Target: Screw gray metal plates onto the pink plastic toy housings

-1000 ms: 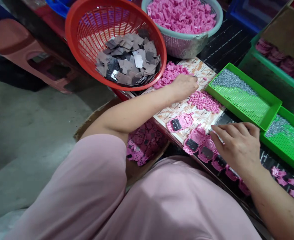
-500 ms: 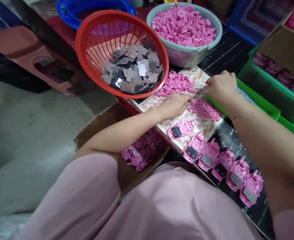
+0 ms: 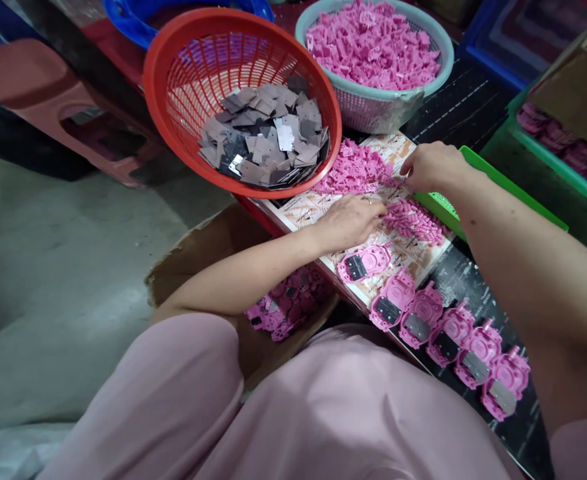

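Observation:
My left hand rests low over the patterned board, fingertips bent together at the edge of a heap of small pink cylinders. What those fingertips pinch, if anything, is hidden. My right hand is bent over the near end of a green perforated tray, thumb and fingers closed beside a pile of small pink plastic parts; I cannot make out what is in them. Just below my left hand lies a pink casing with a dark plate. Several similar casings form a row along the table edge.
An orange-red basket of grey metal plates tilts at the back left. Behind stands a pale basket full of pink parts. A cardboard box with pink pieces sits below the table edge. To the right is a green crate.
My right hand has moved from above the casings up to the green tray, uncovering the row. My left hand has drawn back from the far side of the cylinders to their near edge.

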`<action>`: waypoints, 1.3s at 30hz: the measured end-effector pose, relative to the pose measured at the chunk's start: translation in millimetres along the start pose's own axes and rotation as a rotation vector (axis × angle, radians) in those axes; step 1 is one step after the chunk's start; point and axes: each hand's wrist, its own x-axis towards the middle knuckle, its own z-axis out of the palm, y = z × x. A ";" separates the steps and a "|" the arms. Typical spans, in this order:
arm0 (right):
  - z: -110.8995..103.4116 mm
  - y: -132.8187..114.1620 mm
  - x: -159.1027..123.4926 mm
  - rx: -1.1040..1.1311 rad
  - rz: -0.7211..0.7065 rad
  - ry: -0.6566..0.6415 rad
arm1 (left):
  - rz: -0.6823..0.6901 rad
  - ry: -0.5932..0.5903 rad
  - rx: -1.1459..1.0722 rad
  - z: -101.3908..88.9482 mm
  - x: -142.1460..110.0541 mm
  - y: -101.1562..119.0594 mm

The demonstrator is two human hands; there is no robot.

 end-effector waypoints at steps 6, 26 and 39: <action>-5.1 -29.5 -5.7 -0.138 0.081 -0.034 | -0.016 0.007 -0.029 -1.5 -11.0 0.5; -83.8 -62.9 -159.5 0.524 0.082 0.004 | 0.110 0.303 -0.305 1.6 -27.6 21.5; -61.7 -92.9 -199.5 0.440 0.085 0.212 | 0.221 0.269 -0.050 2.7 -65.4 25.7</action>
